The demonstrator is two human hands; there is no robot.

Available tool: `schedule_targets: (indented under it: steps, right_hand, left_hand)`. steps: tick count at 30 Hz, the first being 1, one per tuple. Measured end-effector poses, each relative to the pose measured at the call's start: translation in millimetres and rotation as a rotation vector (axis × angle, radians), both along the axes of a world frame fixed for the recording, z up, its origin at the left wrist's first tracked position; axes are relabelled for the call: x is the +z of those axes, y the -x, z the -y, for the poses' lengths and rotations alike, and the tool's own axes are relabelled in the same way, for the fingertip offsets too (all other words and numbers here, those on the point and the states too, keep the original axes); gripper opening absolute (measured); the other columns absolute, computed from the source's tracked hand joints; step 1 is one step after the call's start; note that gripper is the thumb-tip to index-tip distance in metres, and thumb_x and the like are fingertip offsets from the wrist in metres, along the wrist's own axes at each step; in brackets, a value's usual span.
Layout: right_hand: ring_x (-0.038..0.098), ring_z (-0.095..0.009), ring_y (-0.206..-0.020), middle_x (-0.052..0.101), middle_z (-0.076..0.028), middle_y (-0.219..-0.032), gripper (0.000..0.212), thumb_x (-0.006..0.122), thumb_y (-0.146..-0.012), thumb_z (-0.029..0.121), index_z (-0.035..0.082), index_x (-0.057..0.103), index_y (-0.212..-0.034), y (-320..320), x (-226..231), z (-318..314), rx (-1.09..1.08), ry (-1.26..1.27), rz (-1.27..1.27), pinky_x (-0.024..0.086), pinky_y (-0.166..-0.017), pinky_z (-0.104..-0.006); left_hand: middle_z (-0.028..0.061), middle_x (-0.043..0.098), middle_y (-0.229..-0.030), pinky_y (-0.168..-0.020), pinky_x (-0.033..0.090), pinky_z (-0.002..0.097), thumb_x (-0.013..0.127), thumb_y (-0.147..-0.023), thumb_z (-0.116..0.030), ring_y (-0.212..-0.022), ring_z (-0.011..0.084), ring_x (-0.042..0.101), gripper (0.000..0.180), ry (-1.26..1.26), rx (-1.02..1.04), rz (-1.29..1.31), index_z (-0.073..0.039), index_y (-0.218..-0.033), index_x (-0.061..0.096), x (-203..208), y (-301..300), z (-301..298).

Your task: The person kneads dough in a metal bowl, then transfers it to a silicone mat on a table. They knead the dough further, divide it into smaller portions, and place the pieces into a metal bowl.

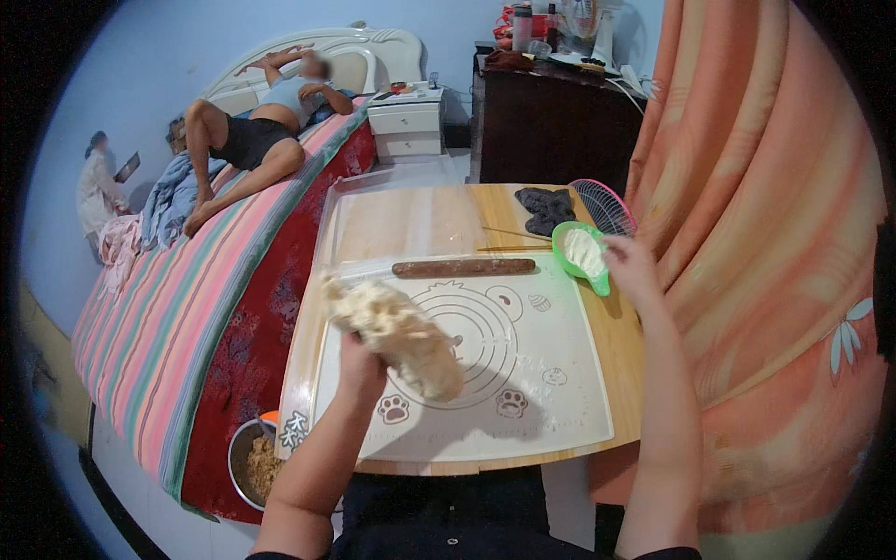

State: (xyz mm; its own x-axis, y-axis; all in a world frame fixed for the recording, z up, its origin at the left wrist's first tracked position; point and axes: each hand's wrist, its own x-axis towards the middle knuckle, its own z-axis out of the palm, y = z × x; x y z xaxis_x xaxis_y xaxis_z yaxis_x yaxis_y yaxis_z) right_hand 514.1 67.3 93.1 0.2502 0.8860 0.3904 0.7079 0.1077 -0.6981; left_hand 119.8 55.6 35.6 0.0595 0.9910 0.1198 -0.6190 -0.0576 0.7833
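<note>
A large pale lump of dough (pixel 401 336) is held up above the mat, with my left hand (pixel 359 364) gripping it from below. My right hand (pixel 632 266) is at the right rim of a green bowl (pixel 597 283), its fingers curled together; what they hold, if anything, is hidden. White flour (pixel 583 252) fills the bowl. Under the dough lies a cream baking mat (pixel 569 401) with printed rings and paw shapes, lightly dusted. A brown rolling pin (pixel 464 268) rests across the mat's far edge.
Behind the bowl are a dark cloth (pixel 546 210) and a pink-rimmed mesh strainer (pixel 607 205); thin sticks (pixel 518 248) lie nearby. A metal bowl of brown filling (pixel 252 467) stands low at left. An orange curtain (pixel 747 280) hangs at right. Two people are at the striped bed (pixel 149 345).
</note>
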Motion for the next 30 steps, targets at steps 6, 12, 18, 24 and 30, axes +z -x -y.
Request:
schedule_targets:
  steps: [6, 12, 18, 24, 30]
  right_hand:
    - [0.056, -0.032, -0.105, 0.058, -0.017, -0.117, 0.042, 0.062, -0.076, 0.016, 0.012, 0.06, -0.118, -34.6, -65.3, -89.8, -0.045, 0.361, 0.349, 0.044, -0.091, -0.0362]
    - [0.058, -0.031, -0.102, 0.06, -0.018, -0.112, 0.042, 0.067, -0.072, 0.015, 0.008, 0.061, -0.113, -58.0, -101.8, -137.5, 0.024, 0.575, 0.59, 0.046, -0.087, -0.0364]
    - [0.063, -0.021, -0.082, 0.065, -0.011, -0.094, 0.037, 0.069, -0.068, 0.003, 0.001, 0.064, -0.104, -48.1, -79.9, -131.7, -0.159, 0.506, 0.055, 0.048, -0.076, -0.0311]
    - [0.062, -0.013, -0.077, 0.064, -0.007, -0.088, 0.033, 0.061, -0.077, -0.001, -0.001, 0.059, -0.11, 42.3, -22.3, -60.4, 0.325, 0.445, -0.257, 0.049, -0.069, -0.0282]
    - [0.041, -0.029, -0.121, 0.043, -0.02, -0.13, 0.053, 0.055, -0.086, 0.023, -0.004, 0.041, -0.129, 105.1, -87.0, 67.6, 0.364, 0.528, 0.272, 0.035, -0.098, -0.0373]
  left_hand:
    - [0.0066, 0.051, -0.115, -0.088, 0.049, 0.037, 0.059, -0.085, -0.021, -0.104, 0.0208, 0.054, 0.045, 0.017, 0.108, 0.018, -0.008, -0.124, 0.04, -15.1, 35.0, 10.5]
    - [0.0071, 0.049, -0.118, -0.092, 0.046, 0.0418, 0.056, -0.088, -0.035, -0.109, 0.0229, 0.052, 0.049, -0.017, 0.087, 0.006, -0.011, -0.127, 0.038, -28.5, 48.5, 8.3]
    - [0.0082, 0.049, -0.121, -0.092, 0.046, 0.0418, 0.055, -0.089, -0.034, -0.111, 0.024, 0.051, 0.049, 0.046, 0.134, 0.086, -0.01, -0.128, 0.038, -30.9, 55.7, 6.0]
    - [0.0069, 0.05, -0.119, -0.093, 0.046, 0.042, 0.059, -0.087, -0.03, -0.112, 0.0226, 0.05, 0.049, 0.007, 0.196, 0.108, -0.01, -0.127, 0.039, -36.0, 58.5, 13.9]
    - [0.0057, 0.051, -0.118, -0.093, 0.045, 0.04, 0.06, -0.086, -0.031, -0.109, 0.0216, 0.052, 0.047, 0.013, 0.181, 0.199, -0.01, -0.124, 0.043, -38.7, 79.8, 25.6]
